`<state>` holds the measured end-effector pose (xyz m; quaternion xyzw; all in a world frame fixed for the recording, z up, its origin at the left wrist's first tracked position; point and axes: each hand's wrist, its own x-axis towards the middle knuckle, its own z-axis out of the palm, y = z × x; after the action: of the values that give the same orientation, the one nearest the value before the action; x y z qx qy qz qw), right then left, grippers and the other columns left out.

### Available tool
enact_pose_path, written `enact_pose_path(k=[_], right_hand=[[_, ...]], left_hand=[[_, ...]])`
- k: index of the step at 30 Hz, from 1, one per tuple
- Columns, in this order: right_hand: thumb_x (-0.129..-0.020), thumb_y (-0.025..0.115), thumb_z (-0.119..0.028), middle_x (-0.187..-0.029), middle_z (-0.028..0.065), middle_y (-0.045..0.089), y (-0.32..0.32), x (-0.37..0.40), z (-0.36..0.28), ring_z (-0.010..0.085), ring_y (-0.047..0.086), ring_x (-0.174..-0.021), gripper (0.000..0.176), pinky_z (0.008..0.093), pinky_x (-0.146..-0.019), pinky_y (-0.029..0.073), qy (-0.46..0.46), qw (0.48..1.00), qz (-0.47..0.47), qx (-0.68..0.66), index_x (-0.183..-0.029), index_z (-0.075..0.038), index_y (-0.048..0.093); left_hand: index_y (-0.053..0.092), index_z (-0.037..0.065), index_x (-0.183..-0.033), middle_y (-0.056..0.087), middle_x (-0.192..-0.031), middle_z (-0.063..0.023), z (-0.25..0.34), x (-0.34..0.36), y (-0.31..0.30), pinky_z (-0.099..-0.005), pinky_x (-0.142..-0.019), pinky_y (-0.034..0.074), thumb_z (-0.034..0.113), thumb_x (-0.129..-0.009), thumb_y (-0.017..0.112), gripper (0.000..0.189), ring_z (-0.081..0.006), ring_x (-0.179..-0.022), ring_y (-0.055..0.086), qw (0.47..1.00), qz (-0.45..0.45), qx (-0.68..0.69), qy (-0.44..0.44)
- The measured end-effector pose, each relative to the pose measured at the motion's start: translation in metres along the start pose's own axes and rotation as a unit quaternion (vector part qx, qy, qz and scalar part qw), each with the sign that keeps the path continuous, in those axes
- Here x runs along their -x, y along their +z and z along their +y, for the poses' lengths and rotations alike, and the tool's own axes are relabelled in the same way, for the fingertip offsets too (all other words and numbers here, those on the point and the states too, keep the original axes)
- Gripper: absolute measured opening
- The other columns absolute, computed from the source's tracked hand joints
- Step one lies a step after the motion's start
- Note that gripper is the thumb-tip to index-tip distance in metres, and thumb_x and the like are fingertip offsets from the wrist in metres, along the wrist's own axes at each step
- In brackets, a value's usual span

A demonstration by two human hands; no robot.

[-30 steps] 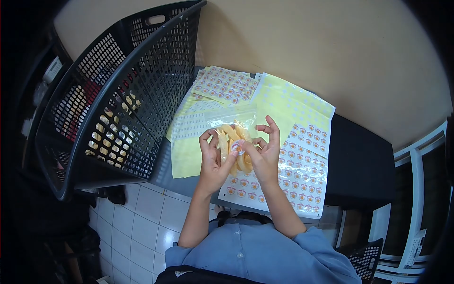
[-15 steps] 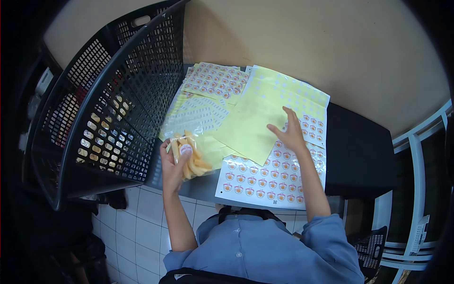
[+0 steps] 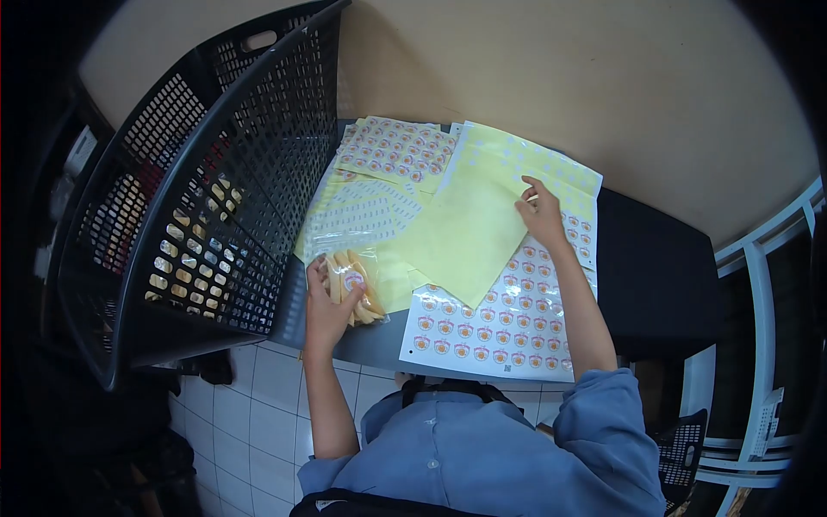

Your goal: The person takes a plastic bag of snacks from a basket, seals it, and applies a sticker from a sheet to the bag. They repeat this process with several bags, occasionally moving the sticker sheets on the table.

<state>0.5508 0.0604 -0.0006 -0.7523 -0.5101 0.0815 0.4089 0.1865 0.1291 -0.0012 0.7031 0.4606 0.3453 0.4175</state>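
My left hand (image 3: 329, 310) grips a clear plastic bag (image 3: 366, 302) of long pale-yellow snack sticks, fingers behind it and thumb on its front. A round white-and-pink sticker (image 3: 353, 281) sits on the bag's front, by my thumb. Over the upper right of the yellow backing sheet (image 3: 469, 228), my right hand (image 3: 543, 217) is closed in a pinch. A small white piece that looks like a sticker (image 3: 532, 198) shows between its thumb and forefinger. Beneath the yellow sheet, partly covered, lies a white sheet of round stickers (image 3: 482, 332).
A tall black perforated basket (image 3: 202, 198) holding yellowish packs stands at the left. More sticker sheets (image 3: 396, 146) and printed label strips (image 3: 362, 209) lie at the back left of the grey table (image 3: 370, 345). A black-covered surface (image 3: 655, 267) adjoins on the right.
My right hand has gone from spread fingers to a pinch, with a small white piece now in it. The left hand has turned the bag slightly, still holding it.
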Motion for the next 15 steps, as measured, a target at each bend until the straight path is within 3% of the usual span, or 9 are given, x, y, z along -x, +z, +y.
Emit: enact_pose_path(k=[1, 2, 3, 4, 6, 8, 10, 12, 15], right_hand=[[-0.068, 0.061, -0.010, -0.083, 0.0065, 0.053, -0.005, -0.001, -0.002, 0.0168, 0.052, -0.076, 0.042, 0.0283, -0.071, 0.041, 0.000, 0.999, 0.044, -0.032, -0.108, -0.003, 0.050], [-0.069, 0.058, -0.005, -0.078, 0.0044, 0.052, -0.011, 0.000, -0.004, 0.0131, 0.052, -0.068, 0.032, 0.0232, -0.061, 0.043, 0.000, 0.994, 0.087, -0.063, -0.101, -0.003, 0.055], [-0.072, 0.058, -0.008, -0.080, 0.0024, 0.053, -0.023, 0.005, -0.017, 0.0086, 0.050, -0.067, 0.023, 0.0214, -0.060, 0.042, 0.063, 0.985, 0.101, -0.124, -0.094, -0.004, 0.059], [-0.074, 0.057, -0.009, -0.082, 0.0016, 0.054, -0.037, 0.011, -0.026, 0.0083, 0.050, -0.066, 0.022, 0.0214, -0.060, 0.042, 0.069, 0.977, 0.138, -0.145, -0.095, -0.003, 0.058], [-0.078, 0.055, -0.011, -0.085, 0.0011, 0.055, -0.064, 0.022, -0.016, 0.0075, 0.051, -0.069, 0.020, 0.0203, -0.061, 0.041, 0.054, 0.961, 0.195, -0.186, -0.095, -0.001, 0.057], [-0.080, 0.054, -0.010, -0.086, 0.0039, 0.055, -0.091, 0.043, -0.018, 0.0105, 0.054, -0.076, 0.018, 0.0229, -0.067, 0.044, 0.069, 0.881, 0.286, -0.371, -0.093, 0.001, 0.053], [-0.081, 0.051, -0.008, -0.089, 0.0057, 0.055, -0.118, 0.071, -0.015, 0.0144, 0.055, -0.082, 0.017, 0.0261, -0.072, 0.045, 0.081, 0.804, 0.357, -0.468, -0.096, 0.000, 0.049], [-0.081, 0.049, -0.005, -0.092, 0.0072, 0.054, -0.133, 0.102, -0.014, 0.0166, 0.054, -0.088, 0.017, 0.0269, -0.076, 0.044, 0.064, 0.753, 0.399, -0.520, -0.098, -0.001, 0.046], [-0.081, 0.049, -0.004, -0.099, 0.0086, 0.052, -0.145, 0.151, -0.009, 0.0172, 0.052, -0.093, 0.019, 0.0273, -0.079, 0.043, 0.067, 0.727, 0.431, -0.530, -0.099, -0.001, 0.046]], left_hand=[[0.025, 0.000, -0.121, 0.044, -0.112, -0.0197, 0.005, 0.001, 0.000, -0.0353, -0.087, 0.036, 0.005, -0.067, 0.066, 0.067, -0.0285, -0.103, 0.045, 0.992, 0.041, -0.120, 0.027], [0.025, 0.000, -0.121, 0.044, -0.112, -0.0197, 0.009, 0.001, 0.000, -0.0353, -0.087, 0.036, 0.005, -0.067, 0.066, 0.067, -0.0285, -0.103, 0.045, 0.992, 0.040, -0.120, 0.026], [0.028, 0.000, -0.120, 0.044, -0.113, -0.0190, 0.014, 0.000, 0.000, -0.0366, -0.089, 0.034, 0.008, -0.065, 0.067, 0.068, -0.0308, -0.104, 0.043, 0.979, 0.087, -0.168, 0.074], [0.030, 0.000, -0.120, 0.044, -0.113, -0.0184, 0.020, 0.001, 0.001, -0.0378, -0.091, 0.032, 0.010, -0.064, 0.069, 0.069, -0.0330, -0.105, 0.042, 0.960, 0.132, -0.215, 0.122], [0.032, 0.001, -0.119, 0.044, -0.113, -0.0173, 0.035, 0.004, 0.003, -0.0378, -0.091, 0.032, 0.011, -0.062, 0.070, 0.069, -0.0328, -0.105, 0.042, 0.947, 0.137, -0.239, 0.164], [0.034, 0.001, -0.118, 0.044, -0.113, -0.0161, 0.050, 0.009, 0.015, -0.0378, -0.092, 0.031, 0.012, -0.061, 0.071, 0.069, -0.0326, -0.104, 0.042, 0.933, 0.137, -0.257, 0.210], [0.039, 0.002, -0.115, 0.045, -0.113, -0.0155, 0.063, 0.022, 0.039, -0.0384, -0.091, 0.031, 0.014, -0.059, 0.072, 0.066, -0.0309, -0.104, 0.043, 0.958, -0.051, -0.101, 0.263], [0.044, 0.003, -0.112, 0.044, -0.115, -0.0140, 0.076, 0.035, 0.069, -0.0387, -0.090, 0.032, 0.016, -0.058, 0.072, 0.062, -0.0292, -0.106, 0.043, 0.910, -0.215, -0.049, 0.351], [0.044, 0.005, -0.111, 0.043, -0.118, -0.0107, 0.082, 0.069, 0.126, -0.0392, -0.089, 0.032, 0.021, -0.060, 0.070, 0.060, -0.0272, -0.109, 0.040, 0.819, -0.363, -0.035, 0.443]])
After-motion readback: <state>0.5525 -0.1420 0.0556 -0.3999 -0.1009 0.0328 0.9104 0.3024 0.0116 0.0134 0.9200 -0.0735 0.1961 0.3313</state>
